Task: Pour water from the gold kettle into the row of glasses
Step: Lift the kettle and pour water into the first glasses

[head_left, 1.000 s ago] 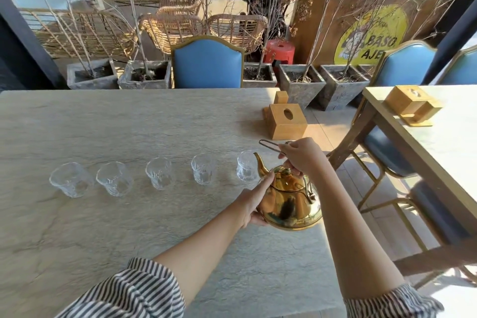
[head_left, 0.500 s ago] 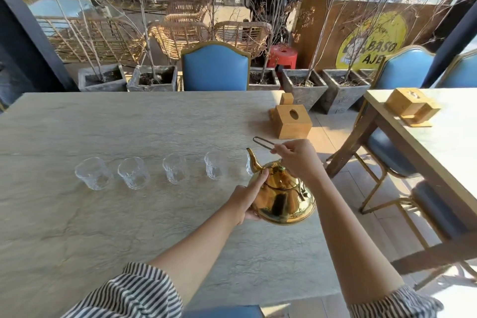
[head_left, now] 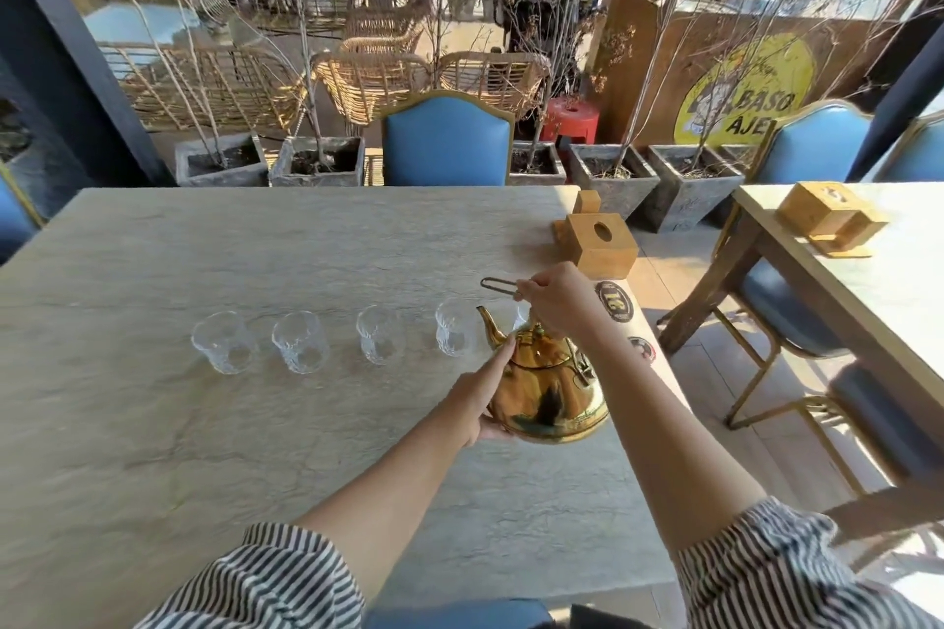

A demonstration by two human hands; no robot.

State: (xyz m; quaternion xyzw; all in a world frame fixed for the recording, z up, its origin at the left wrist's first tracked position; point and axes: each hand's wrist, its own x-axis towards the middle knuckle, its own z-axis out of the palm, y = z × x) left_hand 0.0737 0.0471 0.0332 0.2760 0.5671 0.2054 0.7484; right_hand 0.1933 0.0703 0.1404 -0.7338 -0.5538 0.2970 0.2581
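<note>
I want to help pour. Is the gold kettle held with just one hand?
No, the right hand grips the handle while the left hand steadies the gold kettle.

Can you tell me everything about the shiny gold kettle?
The gold kettle looks like polished metal, round-bellied and mirror-shiny. It has a curved spout aimed toward the glasses, a lid with a knob, and a thin wire handle. The right hand grips the handle from above; the left hand steadies its side and base. It is near the table's right edge, close to the rightmost glass. No water is pouring yet.
</note>
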